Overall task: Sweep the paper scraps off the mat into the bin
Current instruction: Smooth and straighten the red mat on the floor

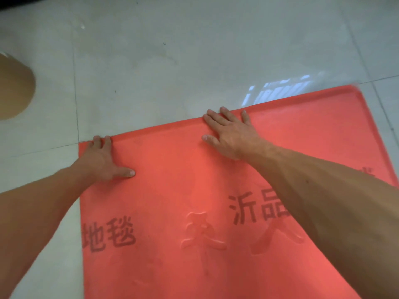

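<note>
**Hands flat on the far edge of the mat**

From my seat, the head camera looks down on a red rectangular floor mat (172,190) lying on a pale glossy tiled floor (172,50). The mat fills the view from the centre down through 5 and 6 o'clock, and its far edge slants up towards 2 o'clock. A narrow raised border (162,131) runs along that far edge.

The left hand (101,160) sits at about 9 o'clock, on the mat's far left corner. Its fingers are laid out straight to the border and its thumb (127,172) is spread wide onto the red surface towards 3 o'clock. It holds nothing that I can see.

The right hand (231,132) lies just off centre towards 2 o'clock, palm down and fingers splayed wide. Its fingertips reach the same border and it grips nothing. The two hands are well apart along the one edge.

Dark printed characters (110,236) show on the mat at 7 o'clock, and more are partly hidden under my right forearm. Embossed characters (203,234) stand between them at 6 o'clock.

A brown rounded cardboard-coloured object (13,89) is cut off at the 9 o'clock frame edge, well apart from the mat; I cannot tell what it is. A bright window reflection (278,89) lies on the tiles at 2 o'clock, just beyond the mat.
</note>
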A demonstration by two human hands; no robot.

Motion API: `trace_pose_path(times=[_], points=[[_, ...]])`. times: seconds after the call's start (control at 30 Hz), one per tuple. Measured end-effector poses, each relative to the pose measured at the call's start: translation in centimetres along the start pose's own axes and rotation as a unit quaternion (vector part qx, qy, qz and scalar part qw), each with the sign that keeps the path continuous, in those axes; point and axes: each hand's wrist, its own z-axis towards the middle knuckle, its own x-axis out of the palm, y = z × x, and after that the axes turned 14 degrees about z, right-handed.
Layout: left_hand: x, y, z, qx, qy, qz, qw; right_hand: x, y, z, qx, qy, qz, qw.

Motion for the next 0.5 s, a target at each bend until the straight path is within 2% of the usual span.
trace_pose_path(times=[0.1, 0.17, 0.33, 0.4, 0.5], points=[[-0.8, -2.8, -1.0, 0.09, -0.053, 0.028, 0.994, 0.2, -0.1, 0.0, -0.002, -0.004, -0.004, 1.0], [-1.3, -6.2, -1.7, 0.12, -0.07, -0.012, 0.99, 0.3, -0.2, 0.0, -0.004, -0.009, -0.004, 1.0], [-3.0, -17.3, -2.7, 0.078, -0.094, -0.082, 0.989, -0.3, -0.4, -0.2, -0.002, -0.002, 0.015, 1.0], [-2.8, -18.6, -2.5, 0.057, -0.093, -0.087, 0.99, -0.4, -0.7, -0.3, -0.01, -0.003, 0.016, 1.0], [-2.3, -17.8, -1.8, 0.069, -0.094, -0.077, 0.99, -0.7, -1.4, -0.5, -0.015, -0.01, 0.009, 1.0]])
